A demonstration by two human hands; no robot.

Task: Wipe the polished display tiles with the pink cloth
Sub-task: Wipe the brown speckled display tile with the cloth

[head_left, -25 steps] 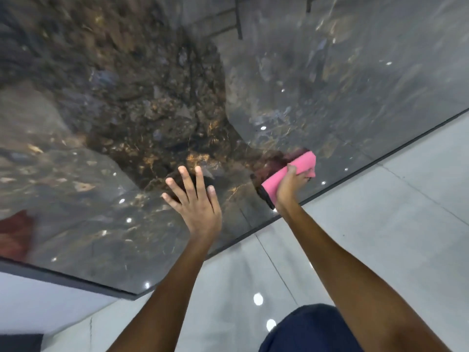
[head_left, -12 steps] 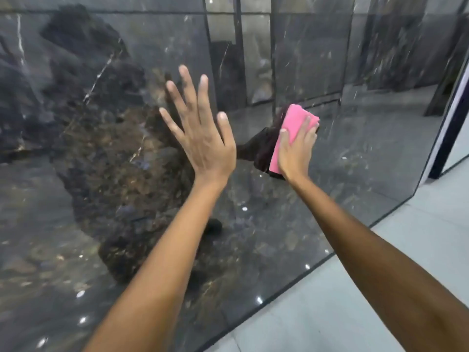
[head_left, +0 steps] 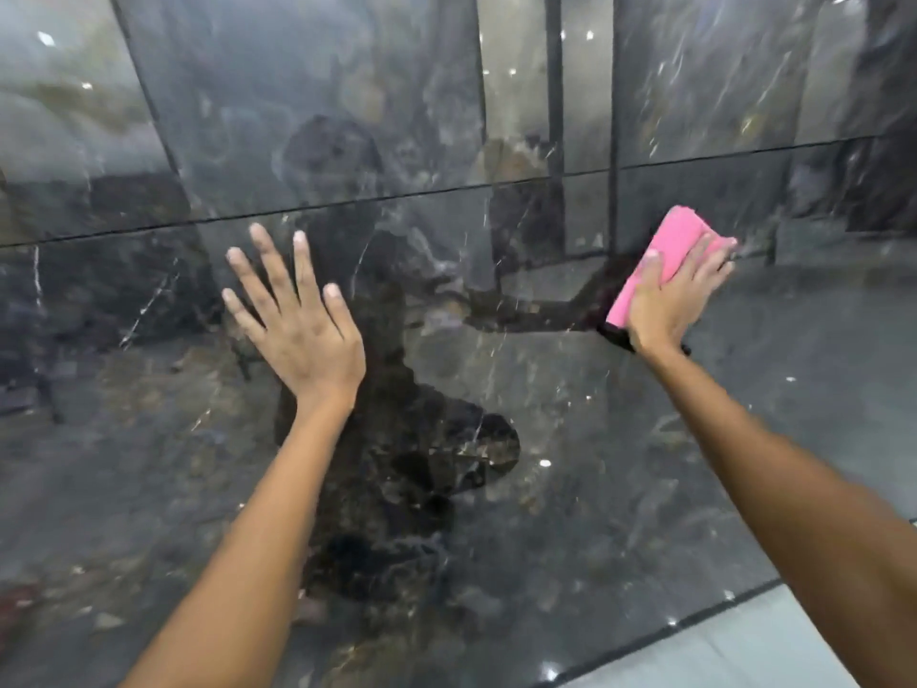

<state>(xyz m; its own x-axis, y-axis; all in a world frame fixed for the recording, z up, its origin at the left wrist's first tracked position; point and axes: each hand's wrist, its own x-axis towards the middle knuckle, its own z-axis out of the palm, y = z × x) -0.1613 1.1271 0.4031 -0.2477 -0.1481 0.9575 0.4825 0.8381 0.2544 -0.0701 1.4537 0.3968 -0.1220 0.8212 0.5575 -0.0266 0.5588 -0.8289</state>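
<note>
**Pink cloth flat on dark tile, right hand pressing; left hand braced**

Dark polished display tiles (head_left: pixel 496 489) fill nearly the whole view: glossy, grey-black with brown marbling and thin white veins. A horizontal joint (head_left: pixel 347 203) runs across the upper third, rising slightly to the right; a slanted vertical joint crosses it upper left. Surface shows reflections of small ceiling lights and a dark silhouette of the person between the two arms.

Pale grey floor (head_left: pixel 734 648) visible only in the lower right corner, meeting the tile's bottom edge along a dark line.

Both forearms bare, reaching up from the bottom edge of the view.

Left hand (head_left: pixel 302 330): below the horizontal joint, left of centre. Fingers straight and spread, palm toward the tile, holding nothing. Contact with the surface looks likely; cannot confirm.

Right hand (head_left: pixel 667 302): well apart from the left, at the right side, same height. Grip: fingers extended, lying flat over the cloth, pressing it against the tile rather than closing round it.

Pink cloth (head_left: pixel 667 240): folded into an oblong pad, tilted up to the right, against the lower tile just under the joint. Upper part shows above the fingertips; lower part covered by the palm.
</note>
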